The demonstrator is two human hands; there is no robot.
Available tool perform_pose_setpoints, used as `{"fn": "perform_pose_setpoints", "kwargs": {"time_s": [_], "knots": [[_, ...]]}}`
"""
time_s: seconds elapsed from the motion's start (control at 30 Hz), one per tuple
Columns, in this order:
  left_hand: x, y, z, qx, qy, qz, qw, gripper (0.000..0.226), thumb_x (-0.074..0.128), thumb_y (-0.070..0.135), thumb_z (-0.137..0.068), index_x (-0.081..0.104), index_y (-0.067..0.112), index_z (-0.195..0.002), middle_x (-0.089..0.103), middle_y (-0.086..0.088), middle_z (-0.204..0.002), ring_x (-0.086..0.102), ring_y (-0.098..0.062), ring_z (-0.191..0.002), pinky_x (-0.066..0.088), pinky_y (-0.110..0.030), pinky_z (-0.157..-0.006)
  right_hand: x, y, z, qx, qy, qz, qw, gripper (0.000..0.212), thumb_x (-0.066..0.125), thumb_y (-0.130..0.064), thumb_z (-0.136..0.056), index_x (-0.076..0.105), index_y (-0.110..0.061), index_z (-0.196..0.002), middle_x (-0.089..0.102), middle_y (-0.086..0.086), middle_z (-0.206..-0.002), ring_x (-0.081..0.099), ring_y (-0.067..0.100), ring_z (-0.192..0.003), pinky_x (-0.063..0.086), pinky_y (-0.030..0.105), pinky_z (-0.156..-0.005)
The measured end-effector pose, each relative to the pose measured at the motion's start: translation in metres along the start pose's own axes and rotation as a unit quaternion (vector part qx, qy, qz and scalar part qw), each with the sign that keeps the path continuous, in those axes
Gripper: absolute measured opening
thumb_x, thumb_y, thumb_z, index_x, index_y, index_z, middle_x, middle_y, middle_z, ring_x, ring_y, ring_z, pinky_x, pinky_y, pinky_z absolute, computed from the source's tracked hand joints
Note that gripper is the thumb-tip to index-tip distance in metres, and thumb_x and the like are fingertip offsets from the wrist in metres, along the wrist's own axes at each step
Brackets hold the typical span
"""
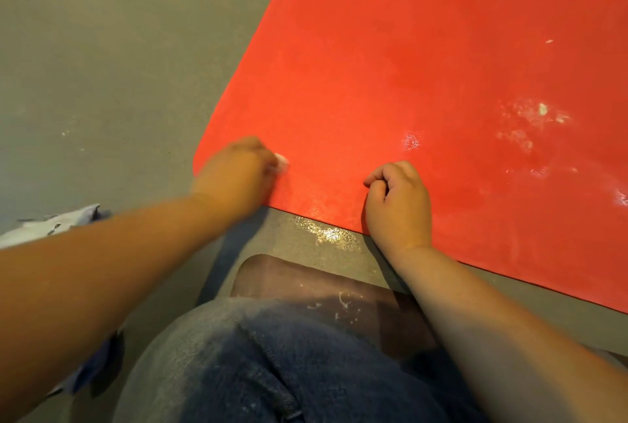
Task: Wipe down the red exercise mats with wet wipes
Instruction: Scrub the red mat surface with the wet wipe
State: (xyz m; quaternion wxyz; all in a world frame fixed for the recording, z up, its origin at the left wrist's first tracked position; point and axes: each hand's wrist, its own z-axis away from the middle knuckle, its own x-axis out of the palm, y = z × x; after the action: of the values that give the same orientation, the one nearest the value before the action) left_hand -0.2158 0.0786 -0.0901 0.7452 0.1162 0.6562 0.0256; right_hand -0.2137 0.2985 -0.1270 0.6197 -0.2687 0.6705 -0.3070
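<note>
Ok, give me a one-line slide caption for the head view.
Left hand holds a white wipe on the red mat; right hand rests curled on it.

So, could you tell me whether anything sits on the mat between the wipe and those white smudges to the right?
Nothing lies on the red mat directly between the wet wipe held by the left hand and the white smudges. The right hand, fisted, rests by the near edge, just beside that path.

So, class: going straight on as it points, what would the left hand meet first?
The left hand, gripping a white wet wipe, would apparently meet only bare red exercise mat ahead.
</note>
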Motion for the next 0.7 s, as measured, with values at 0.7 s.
{"fn": "perform_pose_setpoints", "kwargs": {"time_s": [0.7], "knots": [[0.014, -0.020, -0.037, -0.181, 0.133, 0.120, 0.967, 0.026, 0.057, 0.004, -0.083, 0.070, 0.012, -0.104, 0.058, -0.015, -0.110, 0.056, -0.035, -0.103, 0.042, -0.036, -0.089, -0.005, 0.000, 0.002, -0.040, -0.016, 0.024, 0.999, 0.019, 0.048, 0.003, -0.081, 0.062, -0.009, -0.085, 0.054, 0.001, -0.090, 0.052, 0.022, -0.089, 0.041, 0.033, -0.078]]}}
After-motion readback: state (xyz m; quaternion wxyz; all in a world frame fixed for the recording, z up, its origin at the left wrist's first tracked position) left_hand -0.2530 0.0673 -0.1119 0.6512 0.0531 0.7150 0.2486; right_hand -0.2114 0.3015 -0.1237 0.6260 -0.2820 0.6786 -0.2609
